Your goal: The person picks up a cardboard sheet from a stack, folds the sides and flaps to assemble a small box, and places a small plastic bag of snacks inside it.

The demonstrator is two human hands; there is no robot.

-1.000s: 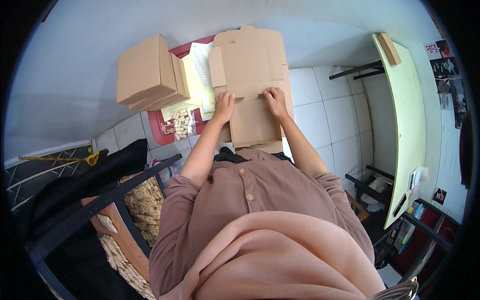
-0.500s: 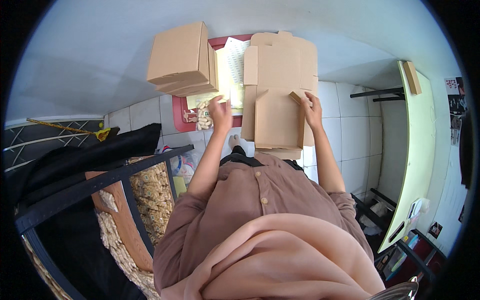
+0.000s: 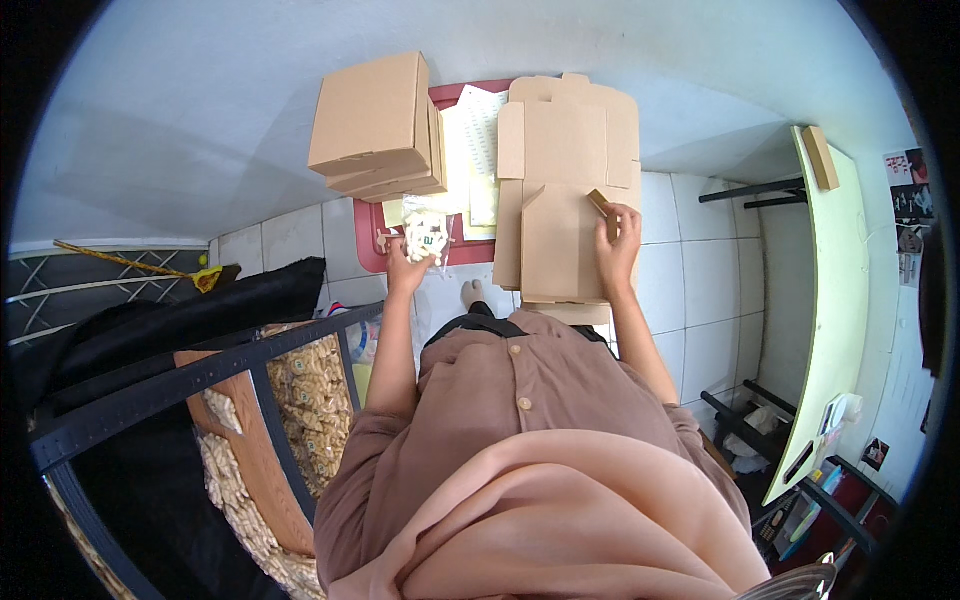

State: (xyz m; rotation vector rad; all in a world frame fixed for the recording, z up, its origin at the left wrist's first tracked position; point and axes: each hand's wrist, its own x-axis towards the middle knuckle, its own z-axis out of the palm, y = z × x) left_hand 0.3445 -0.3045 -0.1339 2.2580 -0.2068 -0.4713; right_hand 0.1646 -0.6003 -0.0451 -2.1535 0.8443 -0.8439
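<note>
My left hand (image 3: pixel 408 272) is closed on the lower edge of a clear plastic bag (image 3: pixel 427 235) of small pale, rounded pieces, held over the near left edge of the red table (image 3: pixel 372 250). Directly in front of me is an open brown cardboard box (image 3: pixel 562 245), its side walls folded up, lying on flat box blanks (image 3: pixel 575 135). My right hand (image 3: pixel 619 245) grips the box's right wall, its fingers bent over the edge just below a small raised flap (image 3: pixel 598 199). The wall's outer side is hidden by the hand.
Folded cardboard boxes (image 3: pixel 370 110) are stacked at the table's far left, beside printed sheets (image 3: pixel 480 125) and yellow paper. At my left stands a black-framed rack (image 3: pixel 200 375) with bags of pale pieces (image 3: pixel 308 400). A pale yellow board (image 3: pixel 830 300) stands at the right.
My left hand has taken hold of the bag of pale pieces and lifted it from the table's left edge. The right hand has shifted slightly down along the box's right wall.
</note>
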